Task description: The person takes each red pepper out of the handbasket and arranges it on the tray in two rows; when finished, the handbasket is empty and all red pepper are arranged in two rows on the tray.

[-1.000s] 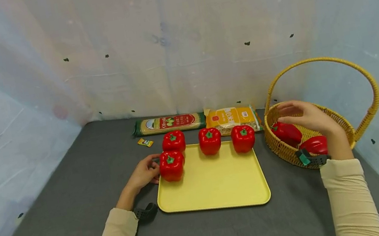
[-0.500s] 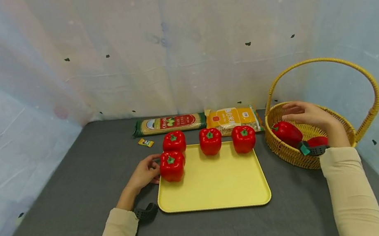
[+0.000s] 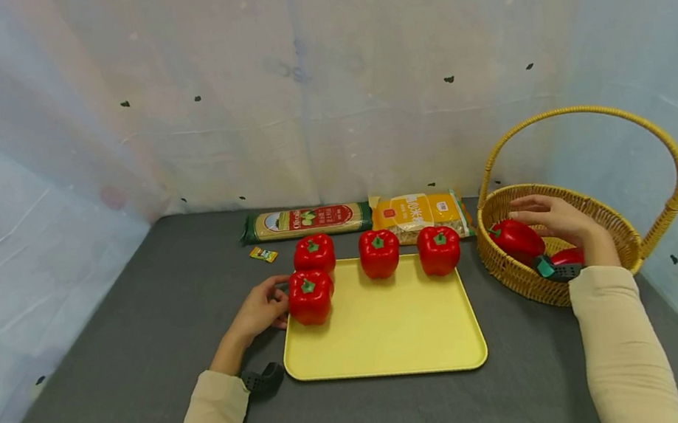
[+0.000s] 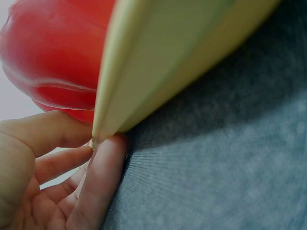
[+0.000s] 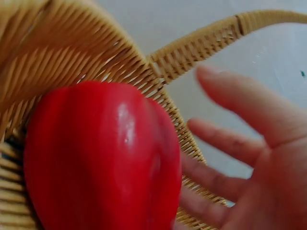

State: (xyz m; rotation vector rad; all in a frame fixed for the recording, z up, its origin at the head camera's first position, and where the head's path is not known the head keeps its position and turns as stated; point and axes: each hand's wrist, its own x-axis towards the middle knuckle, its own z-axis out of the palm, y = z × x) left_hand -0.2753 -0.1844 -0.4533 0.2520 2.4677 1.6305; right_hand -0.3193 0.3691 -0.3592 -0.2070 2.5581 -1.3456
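My left hand (image 3: 259,309) is at the left edge of a yellow tray (image 3: 395,344). The left wrist view has its fingers pinching the tray rim (image 4: 106,81). Close above those fingertips is a red bell pepper (image 3: 311,297) on the tray. Several red bell peppers line the tray's left and back edges. My right hand (image 3: 559,219) is inside a wicker basket (image 3: 525,279), its fingers spread and apart from the peppers. Beside it in the basket lies a bell pepper (image 5: 103,158), and another pepper (image 3: 567,257) is partly hidden behind the wrist strap.
Behind the tray lie a noodle packet (image 3: 307,223) and an orange bag of grain (image 3: 418,213). A small yellow sachet (image 3: 264,254) is at the back left. The tall basket handle (image 3: 571,111) arches over the right hand. A pale curtain (image 3: 353,52) closes off the back.
My right hand has shifted slightly lower within the basket, covering more of the near pepper with its wrist. My left hand stays at the tray edge, and the tray peppers keep their places.
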